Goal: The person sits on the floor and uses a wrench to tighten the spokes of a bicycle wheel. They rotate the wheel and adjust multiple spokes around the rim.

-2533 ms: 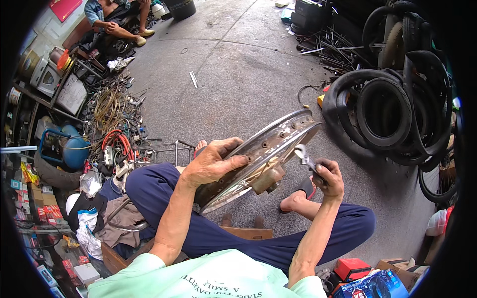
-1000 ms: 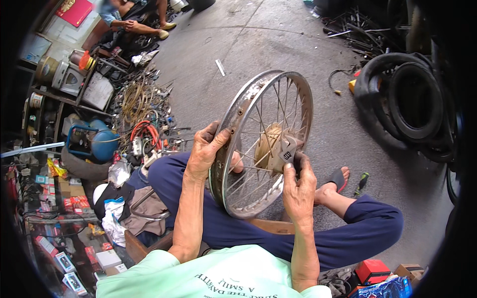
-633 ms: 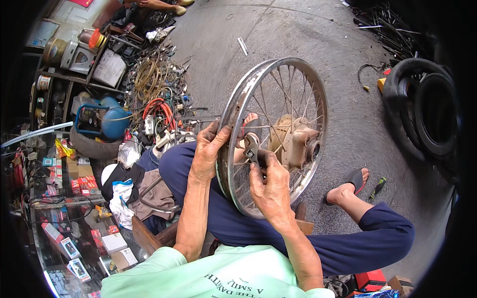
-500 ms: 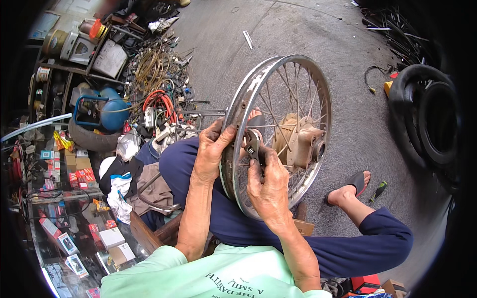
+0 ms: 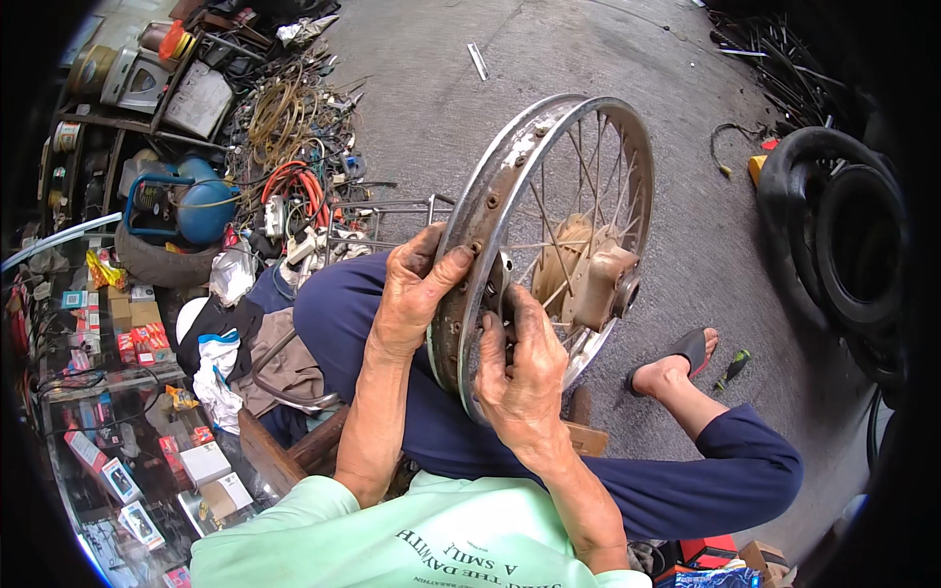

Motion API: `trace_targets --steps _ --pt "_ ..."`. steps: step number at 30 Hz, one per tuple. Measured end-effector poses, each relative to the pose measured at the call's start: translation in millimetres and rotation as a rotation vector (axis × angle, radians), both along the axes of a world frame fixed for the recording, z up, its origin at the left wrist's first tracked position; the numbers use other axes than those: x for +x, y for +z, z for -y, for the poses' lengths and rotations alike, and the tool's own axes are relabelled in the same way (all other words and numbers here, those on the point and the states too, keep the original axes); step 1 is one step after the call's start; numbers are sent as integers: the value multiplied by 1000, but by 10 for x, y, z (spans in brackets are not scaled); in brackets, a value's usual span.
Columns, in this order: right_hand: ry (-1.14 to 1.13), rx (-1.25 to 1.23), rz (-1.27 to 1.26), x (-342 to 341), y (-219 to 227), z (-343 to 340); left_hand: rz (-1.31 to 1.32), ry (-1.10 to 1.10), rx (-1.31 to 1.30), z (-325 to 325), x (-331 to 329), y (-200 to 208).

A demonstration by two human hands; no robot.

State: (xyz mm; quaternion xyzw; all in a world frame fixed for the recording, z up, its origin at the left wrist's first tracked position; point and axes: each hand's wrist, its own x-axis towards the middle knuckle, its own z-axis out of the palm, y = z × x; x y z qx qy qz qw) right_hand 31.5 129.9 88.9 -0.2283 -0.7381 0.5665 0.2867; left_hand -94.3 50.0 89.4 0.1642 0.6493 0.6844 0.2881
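A spoked metal wheel rim (image 5: pixel 493 202), worn and rusty on its inner channel, stands tilted against my bent leg. Its drum hub (image 5: pixel 596 284) faces right, dirty and brown. My left hand (image 5: pixel 404 304) grips the near left side of the rim, thumb pressed on the channel, fingers curled behind. In my right hand (image 5: pixel 524 377) is a small dark adjustable wrench (image 5: pixel 497 286), held among the spokes just inside the rim beside my left thumb. Its jaws are partly hidden, so I cannot tell whether they sit on a spoke nipple.
At left, a glass display case (image 5: pixel 147 392) holds small boxes. Beyond it are a blue tank (image 5: pixel 204 211), an old tyre (image 5: pixel 162 257) and tangled wires (image 5: pixel 284 118). Black tyres (image 5: pixel 858 245) stand at right. A green-handled tool (image 5: pixel 732 368) lies near my foot.
The wheel's top has leaned slightly left and more of the channel shows. The wrench has turned within the rim in my right hand. My left hand keeps its grip.
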Motion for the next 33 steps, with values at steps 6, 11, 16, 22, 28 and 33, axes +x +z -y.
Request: trace_targets --steps 6,11,16,22,28,33 --pt "23 77 -57 63 -152 -42 59 -55 43 -9 17 8" --pt "28 -5 -168 83 -234 82 133 -28 130 -27 50 -18" --pt "81 -77 -60 214 -51 17 161 -73 131 -7 44 12" --pt "189 -85 180 523 185 -86 158 -70 141 -35 44 11" --pt "-57 -598 -103 483 367 -483 204 -53 163 11 53 -19" --pt "-65 -708 -286 99 150 -959 207 -51 180 -94 78 -48"
